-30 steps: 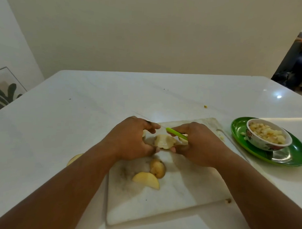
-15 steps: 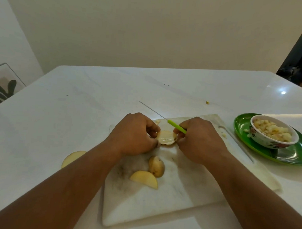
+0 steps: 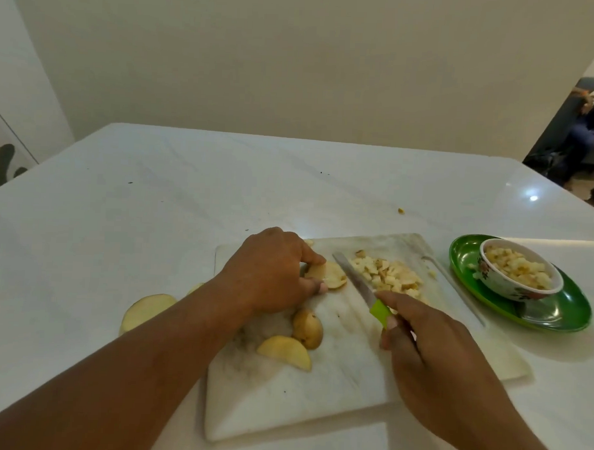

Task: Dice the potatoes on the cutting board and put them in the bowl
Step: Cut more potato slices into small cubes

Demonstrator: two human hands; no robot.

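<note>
On the white cutting board (image 3: 333,401), the left hand (image 3: 270,267) holds a stack of potato slices (image 3: 327,274) down, fingers curled over it. Right hand (image 3: 429,350) grips the green handle of a knife (image 3: 361,286); its long axis runs diagonally, blade tip pointing away and leftward, lying between the slices and a pile of diced potato (image 3: 391,273). Nearer lie a potato end (image 3: 307,329) and a wedge (image 3: 284,352). Right of the board, a bowl (image 3: 509,286) of dice stands on a green plate (image 3: 562,311). A potato half (image 3: 146,312) rests on the table (image 3: 120,218).
</note>
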